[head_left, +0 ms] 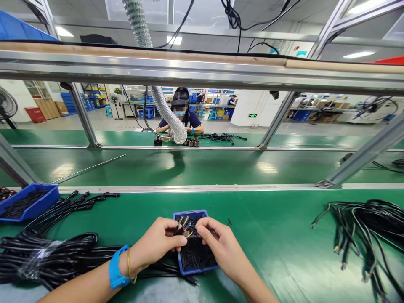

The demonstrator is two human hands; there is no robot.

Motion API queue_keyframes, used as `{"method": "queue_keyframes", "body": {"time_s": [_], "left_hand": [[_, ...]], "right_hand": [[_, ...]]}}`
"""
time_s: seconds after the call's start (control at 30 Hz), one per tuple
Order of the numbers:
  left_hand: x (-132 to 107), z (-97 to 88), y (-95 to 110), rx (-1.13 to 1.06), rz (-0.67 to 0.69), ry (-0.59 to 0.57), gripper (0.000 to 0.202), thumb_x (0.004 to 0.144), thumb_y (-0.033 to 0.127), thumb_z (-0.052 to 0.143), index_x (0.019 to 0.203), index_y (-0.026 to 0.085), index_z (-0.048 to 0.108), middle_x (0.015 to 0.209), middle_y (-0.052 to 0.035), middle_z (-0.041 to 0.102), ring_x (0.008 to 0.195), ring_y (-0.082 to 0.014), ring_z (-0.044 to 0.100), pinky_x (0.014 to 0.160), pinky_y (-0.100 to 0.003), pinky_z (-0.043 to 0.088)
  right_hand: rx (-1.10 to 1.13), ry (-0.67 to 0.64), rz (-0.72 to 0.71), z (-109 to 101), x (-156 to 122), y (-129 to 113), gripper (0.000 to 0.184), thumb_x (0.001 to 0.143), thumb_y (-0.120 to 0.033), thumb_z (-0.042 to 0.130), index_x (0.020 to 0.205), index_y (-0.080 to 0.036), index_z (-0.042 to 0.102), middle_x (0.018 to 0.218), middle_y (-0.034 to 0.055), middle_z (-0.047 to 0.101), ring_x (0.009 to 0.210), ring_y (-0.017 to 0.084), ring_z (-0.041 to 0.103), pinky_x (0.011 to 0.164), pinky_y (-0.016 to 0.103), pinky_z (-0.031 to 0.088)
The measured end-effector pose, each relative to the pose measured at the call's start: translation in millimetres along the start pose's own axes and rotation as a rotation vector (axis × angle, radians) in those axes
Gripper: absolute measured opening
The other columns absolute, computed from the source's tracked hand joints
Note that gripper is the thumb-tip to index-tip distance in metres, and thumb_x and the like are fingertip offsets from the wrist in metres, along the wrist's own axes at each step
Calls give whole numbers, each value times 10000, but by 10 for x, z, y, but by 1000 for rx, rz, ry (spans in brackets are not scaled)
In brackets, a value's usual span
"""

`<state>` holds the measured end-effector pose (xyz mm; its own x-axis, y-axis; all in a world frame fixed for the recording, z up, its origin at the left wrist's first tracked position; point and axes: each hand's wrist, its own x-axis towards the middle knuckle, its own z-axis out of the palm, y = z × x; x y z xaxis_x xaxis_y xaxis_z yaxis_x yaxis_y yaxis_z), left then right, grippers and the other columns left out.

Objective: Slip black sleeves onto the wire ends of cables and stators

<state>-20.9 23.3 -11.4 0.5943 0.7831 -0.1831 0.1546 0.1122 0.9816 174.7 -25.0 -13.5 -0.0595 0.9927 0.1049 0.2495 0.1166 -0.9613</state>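
My left hand [162, 242], with a blue wrist strap [118, 267] and a yellow bangle, is closed on black cables whose stripped ends fan out as thin coloured wires [186, 227]. Close to those wire ends, my right hand [217, 240] pinches thumb against fingers; whatever lies between its fingertips is too small to make out. Both hands are above a blue bin [198, 271] filled with short black tube pieces [197, 252]. Black cables [158, 269] run from the left under my left forearm, and one cable end lies by the bin's front edge.
A tied bundle of black cables [47, 256] and a second blue bin [50, 195] lie at left. More cables [372, 219] with bare ends spread at right. Metal posts [362, 155] and a crossbar stand ahead. Beyond the belt, a person [179, 113] sits behind a flexible duct [168, 113].
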Motion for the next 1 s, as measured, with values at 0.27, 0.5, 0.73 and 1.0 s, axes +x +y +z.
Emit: {"method": "queue_keyframes", "body": {"time_s": [0.27,0.5,0.73,1.0], "left_hand": [[6,-12,10,-36,28,32,276,686,393,749,745,144,646,689,14,564,648,-145,511,662,-293,452],[-18,3,40,4,-14,8,261,683,390,741,697,152,636,629,23,571,610,-139,514,629,-275,434],[-29,16,25,6,-30,-8,227,675,363,731,694,152,650,622,23,589,600,-138,519,617,-267,424],[-21,-1,34,31,-33,-2,222,680,362,726,688,154,649,619,22,597,601,-139,522,621,-267,425]], "right_hand": [[-165,32,-207,-10,-1,30,210,955,-313,550,892,-241,736,900,29,730,885,200,657,827,306,486],[-130,238,-328,-13,-11,45,172,948,-265,618,1062,-253,746,871,12,725,778,162,682,706,246,540],[-217,265,-465,26,-17,11,147,940,-177,622,994,-254,735,824,-4,725,732,145,657,657,217,533],[-268,216,-478,3,-24,20,129,944,-163,610,943,-243,711,841,4,742,739,151,655,650,227,531]]}}
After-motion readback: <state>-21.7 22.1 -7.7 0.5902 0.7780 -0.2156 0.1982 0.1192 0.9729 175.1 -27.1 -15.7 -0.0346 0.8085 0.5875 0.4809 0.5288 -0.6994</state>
